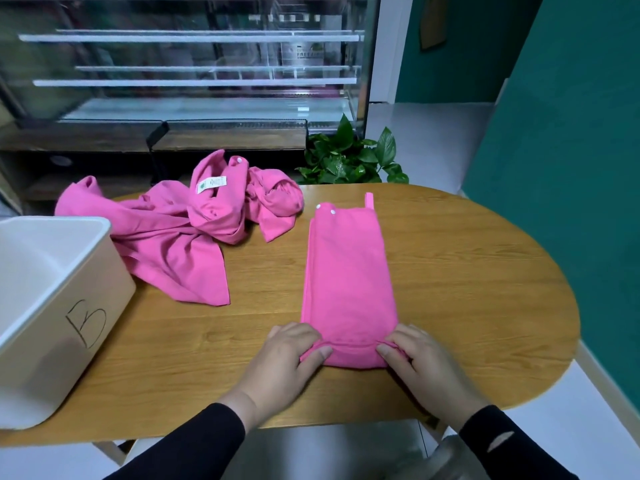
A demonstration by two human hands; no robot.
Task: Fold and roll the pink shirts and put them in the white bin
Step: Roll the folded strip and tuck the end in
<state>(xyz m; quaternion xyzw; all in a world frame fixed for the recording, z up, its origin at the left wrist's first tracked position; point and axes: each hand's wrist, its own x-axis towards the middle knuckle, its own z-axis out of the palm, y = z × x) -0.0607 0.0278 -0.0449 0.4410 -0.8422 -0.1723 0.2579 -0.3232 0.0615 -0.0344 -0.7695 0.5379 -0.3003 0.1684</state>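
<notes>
A pink shirt (348,271), folded into a long narrow strip, lies on the wooden table (467,289) right of centre, its collar end with white snaps pointing away from me. Its near end is turned over into a first small roll. My left hand (291,358) pinches the left end of that roll and my right hand (412,358) pinches the right end. A crumpled pile of pink shirts (180,230) lies at the back left of the table. The white bin (52,306), marked with a B, stands at the left edge; the part of its inside that I see holds nothing.
A glass display case (190,64) stands behind the table. A green potted plant (349,157) sits by the table's far edge. A teal wall (571,168) runs along the right, with pale floor beside it.
</notes>
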